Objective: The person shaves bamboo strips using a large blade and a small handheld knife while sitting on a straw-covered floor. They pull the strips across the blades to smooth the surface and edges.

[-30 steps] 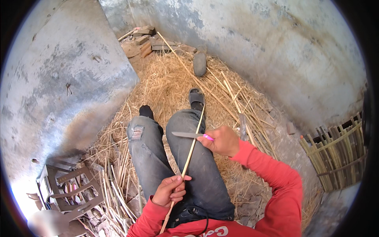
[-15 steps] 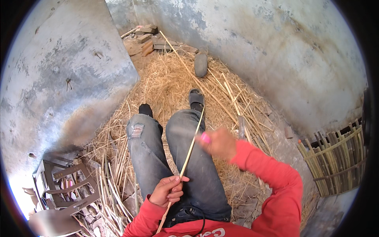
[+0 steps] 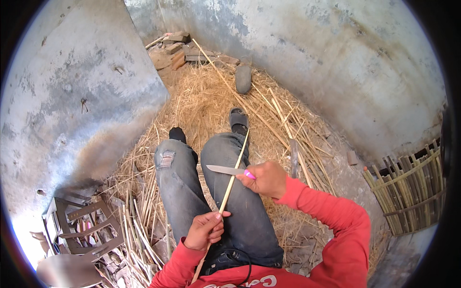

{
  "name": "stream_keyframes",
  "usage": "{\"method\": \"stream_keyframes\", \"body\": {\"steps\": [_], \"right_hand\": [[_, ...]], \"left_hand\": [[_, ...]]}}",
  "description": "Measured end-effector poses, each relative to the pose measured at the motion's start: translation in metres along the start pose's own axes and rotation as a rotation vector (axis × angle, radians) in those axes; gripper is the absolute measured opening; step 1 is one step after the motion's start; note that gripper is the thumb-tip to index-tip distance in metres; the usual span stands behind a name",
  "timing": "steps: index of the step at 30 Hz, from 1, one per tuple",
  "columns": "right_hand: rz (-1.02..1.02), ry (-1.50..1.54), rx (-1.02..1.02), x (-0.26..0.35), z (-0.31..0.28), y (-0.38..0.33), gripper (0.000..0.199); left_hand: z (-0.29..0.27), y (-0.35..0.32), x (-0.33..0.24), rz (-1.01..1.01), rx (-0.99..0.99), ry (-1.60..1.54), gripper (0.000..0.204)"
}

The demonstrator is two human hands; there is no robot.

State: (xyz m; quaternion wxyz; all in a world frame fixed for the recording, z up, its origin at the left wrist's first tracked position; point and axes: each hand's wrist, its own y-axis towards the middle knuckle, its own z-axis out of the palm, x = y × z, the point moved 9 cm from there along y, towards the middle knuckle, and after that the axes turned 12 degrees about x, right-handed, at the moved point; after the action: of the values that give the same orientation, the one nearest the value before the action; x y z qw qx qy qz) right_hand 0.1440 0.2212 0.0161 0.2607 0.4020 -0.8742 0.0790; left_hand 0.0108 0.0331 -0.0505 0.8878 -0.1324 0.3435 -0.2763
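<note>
The pale stick (image 3: pixel 226 196) is gripped near its lower part by the left hand (image 3: pixel 204 231), whose fingers are curled around it, with the thumb laid along it. To the right of the stick, the pink handle of a knife (image 3: pixel 222 169) is held in the closed right hand (image 3: pixel 269 178), and the blade is laid across the stick; whether the edge is touching cannot be told. Half a second ago the knife and right hand were blurred by motion; now both are seen sharply, and the stick is crossed slightly nearer the left hand than a second ago. The left hand's place on the stick is unchanged. Beneath the stick, the right leg of the jeans (image 3: pixel 252 211) is seen, and a grey sandal (image 3: pixel 237 117) is worn beyond its far end. Farther past that end, straw (image 3: pixel 201 89) is spread. Cut canes (image 3: pixel 139 230) and a wooden frame (image 3: pixel 91 225) are seen left of the stick; well to its right, a slatted cane panel (image 3: pixel 410 189) is propped.
</note>
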Motion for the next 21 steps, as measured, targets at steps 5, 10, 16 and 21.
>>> {"method": "stream_keyframes", "body": {"steps": [5, 10, 16, 21], "right_hand": [[-0.045, 0.016, -0.070, 0.002, -0.001, -0.001, 0.059], [0.059, 0.001, -0.120, -0.024, -0.016, 0.015, 0.060], [-0.035, -0.058, -0.084, -0.005, -0.014, 0.014, 0.057], [0.023, 0.021, -0.081, -0.013, -0.016, 0.020, 0.059]], "left_hand": [[0.002, -0.001, 0.002, 0.000, 0.041, -0.060, 0.033], [0.004, 0.002, 0.002, -0.013, 0.038, -0.097, 0.030], [0.002, -0.001, 0.004, -0.033, 0.059, -0.149, 0.030], [0.002, -0.003, 0.004, -0.036, 0.053, -0.175, 0.029]]}}
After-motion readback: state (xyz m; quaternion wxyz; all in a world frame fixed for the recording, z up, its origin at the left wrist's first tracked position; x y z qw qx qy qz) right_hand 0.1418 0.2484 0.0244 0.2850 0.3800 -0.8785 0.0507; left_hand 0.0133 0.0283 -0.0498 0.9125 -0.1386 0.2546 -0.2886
